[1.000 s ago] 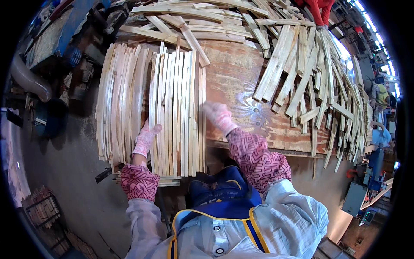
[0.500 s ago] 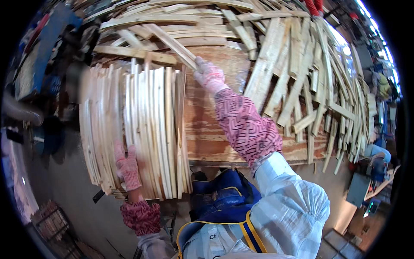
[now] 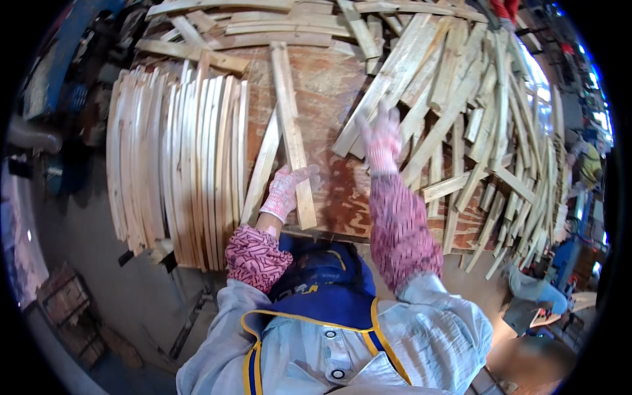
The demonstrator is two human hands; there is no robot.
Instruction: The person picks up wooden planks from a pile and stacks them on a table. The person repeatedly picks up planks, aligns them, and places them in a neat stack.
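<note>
My left hand (image 3: 283, 191), in a pink-and-white knit glove, is closed on the lower part of a pale wooden strip (image 3: 288, 118) that slants over the tabletop. A second wooden strip (image 3: 263, 164) lies beside it, partly hidden by the hand and the first strip. My right hand (image 3: 382, 139), in a matching glove, is open with fingers apart and slightly blurred. It is beside the near end of a wide board (image 3: 368, 99) in the right-hand pile; whether it touches the board I cannot tell.
Wooden strips stand packed side by side in a row (image 3: 178, 158) on the left. Loose pieces (image 3: 461, 118) lie crisscrossed on the right, and more strips (image 3: 283, 29) cross the far side of the brown plywood tabletop (image 3: 336, 191). Red sleeves (image 3: 505, 9) show at the far right.
My left hand has left the packed row and moved right to hold a strip. My right hand has let go of its strip at the far side and moved right, toward the loose pile.
</note>
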